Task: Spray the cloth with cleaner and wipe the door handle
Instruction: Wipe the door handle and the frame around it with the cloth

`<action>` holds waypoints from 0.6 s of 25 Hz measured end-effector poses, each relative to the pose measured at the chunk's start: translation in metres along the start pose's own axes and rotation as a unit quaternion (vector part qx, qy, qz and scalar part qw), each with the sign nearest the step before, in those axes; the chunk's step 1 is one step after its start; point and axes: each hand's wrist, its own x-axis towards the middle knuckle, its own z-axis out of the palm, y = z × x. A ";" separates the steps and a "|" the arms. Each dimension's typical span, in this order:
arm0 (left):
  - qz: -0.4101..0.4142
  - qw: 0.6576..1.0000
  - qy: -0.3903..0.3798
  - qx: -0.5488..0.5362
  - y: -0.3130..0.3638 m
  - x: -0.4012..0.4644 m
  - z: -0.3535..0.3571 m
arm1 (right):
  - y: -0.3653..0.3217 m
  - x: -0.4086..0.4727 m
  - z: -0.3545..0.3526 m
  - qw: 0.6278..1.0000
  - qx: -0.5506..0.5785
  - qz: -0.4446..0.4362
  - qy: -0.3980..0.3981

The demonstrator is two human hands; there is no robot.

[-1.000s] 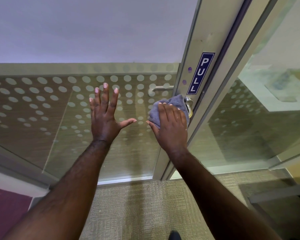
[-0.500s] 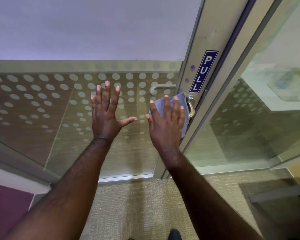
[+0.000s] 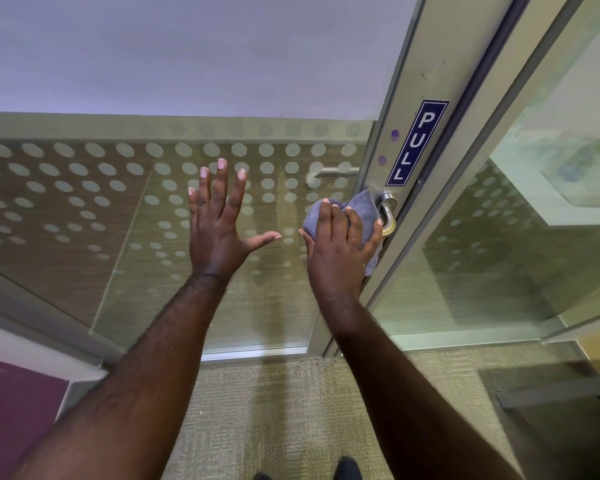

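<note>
The right hand [image 3: 340, 251] has curled back around the cloth [image 3: 361, 211] after flattening out half a second ago, bunching it over the door handle [image 3: 388, 213], so the wiping's well underway. The left hand [image 3: 219, 230] stays spread flat on the glass door [image 3: 118, 220], probably bracing it, holding nothing.

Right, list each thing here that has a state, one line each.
Grey microfibre cloth: bunched, pressed over the handle.
Silver metal door handle: mostly covered, its bend showing.
Glass door with frosted dots: looks ajar.
Left hand: fingers spread, holding nothing.
Right hand: gripping the cloth.
</note>
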 end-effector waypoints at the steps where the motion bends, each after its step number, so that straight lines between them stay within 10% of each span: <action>1: 0.001 1.000 -0.001 0.000 0.000 0.000 0.000 | 0.006 0.001 0.001 1.000 0.002 -0.024 0.008; 15: -0.006 1.000 -0.012 -0.012 -0.001 0.000 -0.003 | 0.130 0.030 0.008 0.962 0.118 -0.245 -0.009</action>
